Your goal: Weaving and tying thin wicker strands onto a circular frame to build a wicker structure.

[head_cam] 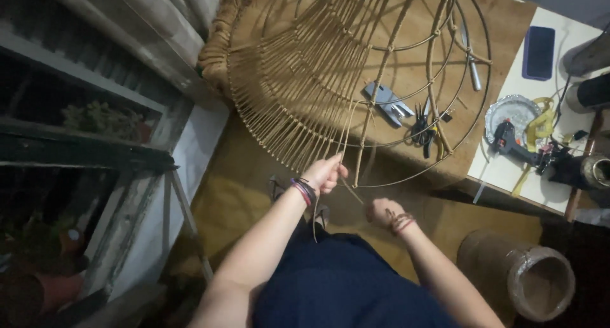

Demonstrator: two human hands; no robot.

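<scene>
Leaning over wooden table (pixel 406 143), big round wire frame (pixel 356 80) half-woven with tan cord (pixel 348 191). Left hand (pixel 325 174) fingers pinched shut on cord at frame's lower rim; right hand (pixel 382 212) fisted around same cord lower down (cord taut between). Pliers (pixel 389 103), scissors (pixel 422 132) on table behind frame.
</scene>
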